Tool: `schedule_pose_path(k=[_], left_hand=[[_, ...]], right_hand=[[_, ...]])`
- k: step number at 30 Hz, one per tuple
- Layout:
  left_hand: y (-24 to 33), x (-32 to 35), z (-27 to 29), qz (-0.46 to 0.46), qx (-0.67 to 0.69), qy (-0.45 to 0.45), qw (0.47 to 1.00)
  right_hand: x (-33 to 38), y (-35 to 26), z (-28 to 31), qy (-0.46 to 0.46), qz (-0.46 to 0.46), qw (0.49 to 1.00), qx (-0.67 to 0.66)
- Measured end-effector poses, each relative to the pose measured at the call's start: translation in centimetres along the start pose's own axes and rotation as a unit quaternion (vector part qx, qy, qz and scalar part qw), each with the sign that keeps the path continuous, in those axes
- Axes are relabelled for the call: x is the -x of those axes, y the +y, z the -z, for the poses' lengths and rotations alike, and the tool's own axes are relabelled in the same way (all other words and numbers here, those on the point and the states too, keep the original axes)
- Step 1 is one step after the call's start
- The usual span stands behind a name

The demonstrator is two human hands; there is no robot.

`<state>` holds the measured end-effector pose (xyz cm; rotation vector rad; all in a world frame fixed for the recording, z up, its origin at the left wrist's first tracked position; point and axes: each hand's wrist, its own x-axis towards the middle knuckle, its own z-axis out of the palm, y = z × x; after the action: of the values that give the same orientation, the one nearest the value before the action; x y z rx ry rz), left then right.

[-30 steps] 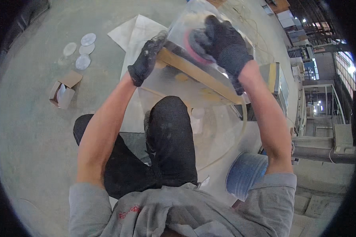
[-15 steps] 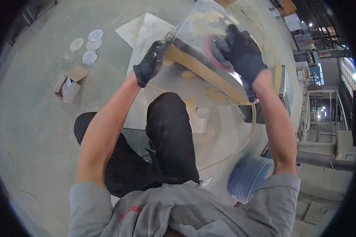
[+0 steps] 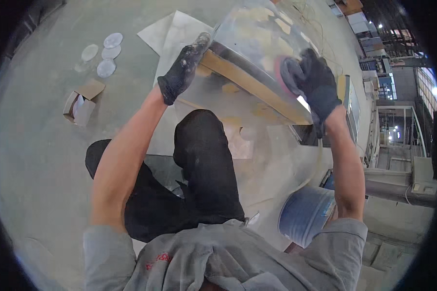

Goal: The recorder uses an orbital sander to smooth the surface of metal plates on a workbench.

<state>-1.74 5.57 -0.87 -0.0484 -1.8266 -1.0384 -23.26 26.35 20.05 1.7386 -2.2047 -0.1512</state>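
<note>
Grey floor, gripped sander, carton holding disc

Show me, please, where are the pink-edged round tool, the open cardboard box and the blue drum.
Pink-edged round tool [image 3: 290, 74]: head view, on its grey body.
Open cardboard box [image 3: 85, 113]: head view, on its outer side wall.
Blue drum [image 3: 301, 216]: head view, on its curved side.

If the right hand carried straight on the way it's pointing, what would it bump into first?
Probably the workpiece: the right hand, holding the sander, seems to point across its patched face. Depth is unclear, so it might just skim over.
</note>
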Motion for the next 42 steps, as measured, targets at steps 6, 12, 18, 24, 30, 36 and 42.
schedule_pose_path(k=[6,12,18,24,30,36,42], left_hand=[[2.4,-1.2,-0.4,0.174,0.139,0.003,0.975],[1.6,-0.8,0.2,0.312,0.352,0.056,0.88],[-1.6,0.7,0.7,0.274,0.296,0.004,0.915],[1.9,-0.2,-1.1,0.229,0.204,0.059,0.95],[0.2,1.1,-0.1,0.185,0.239,0.052,0.952],[0.0,0.7,0.4,0.225,0.307,0.032,0.924],[0.4,0.7,0.3,0.168,0.358,0.01,0.918]], right_hand=[[-1.3,-0.8,-1.4,0.015,0.032,0.997,0.075],[-6.4,-10.4,2.0,0.038,-0.006,0.999,-0.012],[-5.3,-7.7,0.7,0.027,-0.028,0.999,-0.015],[-1.0,0.3,0.4,-0.054,-0.138,0.988,0.036],[-4.8,-3.6,-0.8,0.065,0.0,0.998,0.011],[-6.7,-4.2,-0.4,0.001,-0.108,0.994,0.011],[-5.7,-3.8,-0.4,0.02,-0.067,0.997,0.029]])
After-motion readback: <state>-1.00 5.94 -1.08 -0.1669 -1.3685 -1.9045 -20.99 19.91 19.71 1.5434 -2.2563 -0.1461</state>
